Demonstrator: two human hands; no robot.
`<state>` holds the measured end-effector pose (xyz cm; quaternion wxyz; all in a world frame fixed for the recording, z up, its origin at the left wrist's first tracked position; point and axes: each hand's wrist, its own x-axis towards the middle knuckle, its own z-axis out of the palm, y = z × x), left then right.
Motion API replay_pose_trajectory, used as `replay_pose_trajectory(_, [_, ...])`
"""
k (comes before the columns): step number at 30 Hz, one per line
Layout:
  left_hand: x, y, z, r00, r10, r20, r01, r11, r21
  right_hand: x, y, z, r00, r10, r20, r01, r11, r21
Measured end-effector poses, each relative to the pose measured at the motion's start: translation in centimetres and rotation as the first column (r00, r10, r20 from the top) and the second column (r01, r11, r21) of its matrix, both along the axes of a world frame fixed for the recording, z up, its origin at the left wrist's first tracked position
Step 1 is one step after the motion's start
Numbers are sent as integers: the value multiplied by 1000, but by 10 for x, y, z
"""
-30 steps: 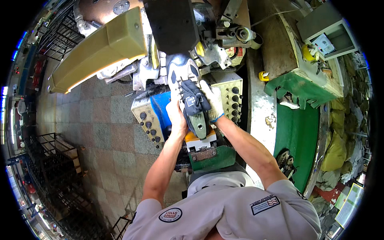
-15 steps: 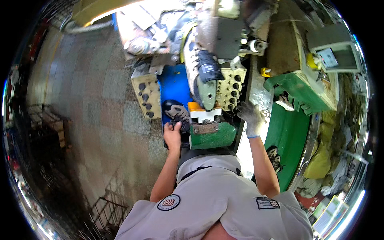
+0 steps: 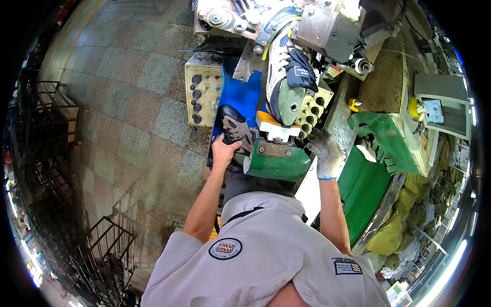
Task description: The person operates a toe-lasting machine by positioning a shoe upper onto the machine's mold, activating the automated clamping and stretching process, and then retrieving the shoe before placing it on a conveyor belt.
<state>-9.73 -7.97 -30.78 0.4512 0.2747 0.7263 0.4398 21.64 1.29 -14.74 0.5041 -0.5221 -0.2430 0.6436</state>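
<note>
My bare left hand point(image 3: 225, 152) grips the side of a brown and black lace-up shoe point(image 3: 236, 128), its thumb lying across the shoe. This shoe rests toe-away against a blue panel point(image 3: 248, 92), left of the machine's middle. A second, beige and dark shoe upper point(image 3: 277, 55) sits on a green shoe last point(image 3: 292, 97) clamped in the machine. Below that last are an orange and white support block point(image 3: 276, 129) and a rounded green guard point(image 3: 280, 167). In a grey work glove, my right hand point(image 3: 326, 153) hovers open beside the block and guard, fingers spread, holding nothing.
Control boxes with black knobs, one on the left point(image 3: 203, 89) and one on the right point(image 3: 316, 110), flank the machine. Metal clamp parts point(image 3: 327, 28) stand beyond the clamped shoe. To the right runs a green conveyor belt point(image 3: 363, 184); wire racks point(image 3: 110, 240) stand at lower left.
The view has shifted, so the machine appears further right. My left hand has moved up along the brown shoe and taken a fuller grip. My right hand stays open near the guard.
</note>
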Motion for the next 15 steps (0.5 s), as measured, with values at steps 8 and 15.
replay_pose_trajectory(8, [-94,-5,230,969,-238,64,235,971,50,-10,-8,70,993,67,-97,-56,992,113])
replay_pose_trajectory(15, [-6,37,239,964,-236,120,55,622,781,-91,-11,109,705,365,-609,-153,916,371])
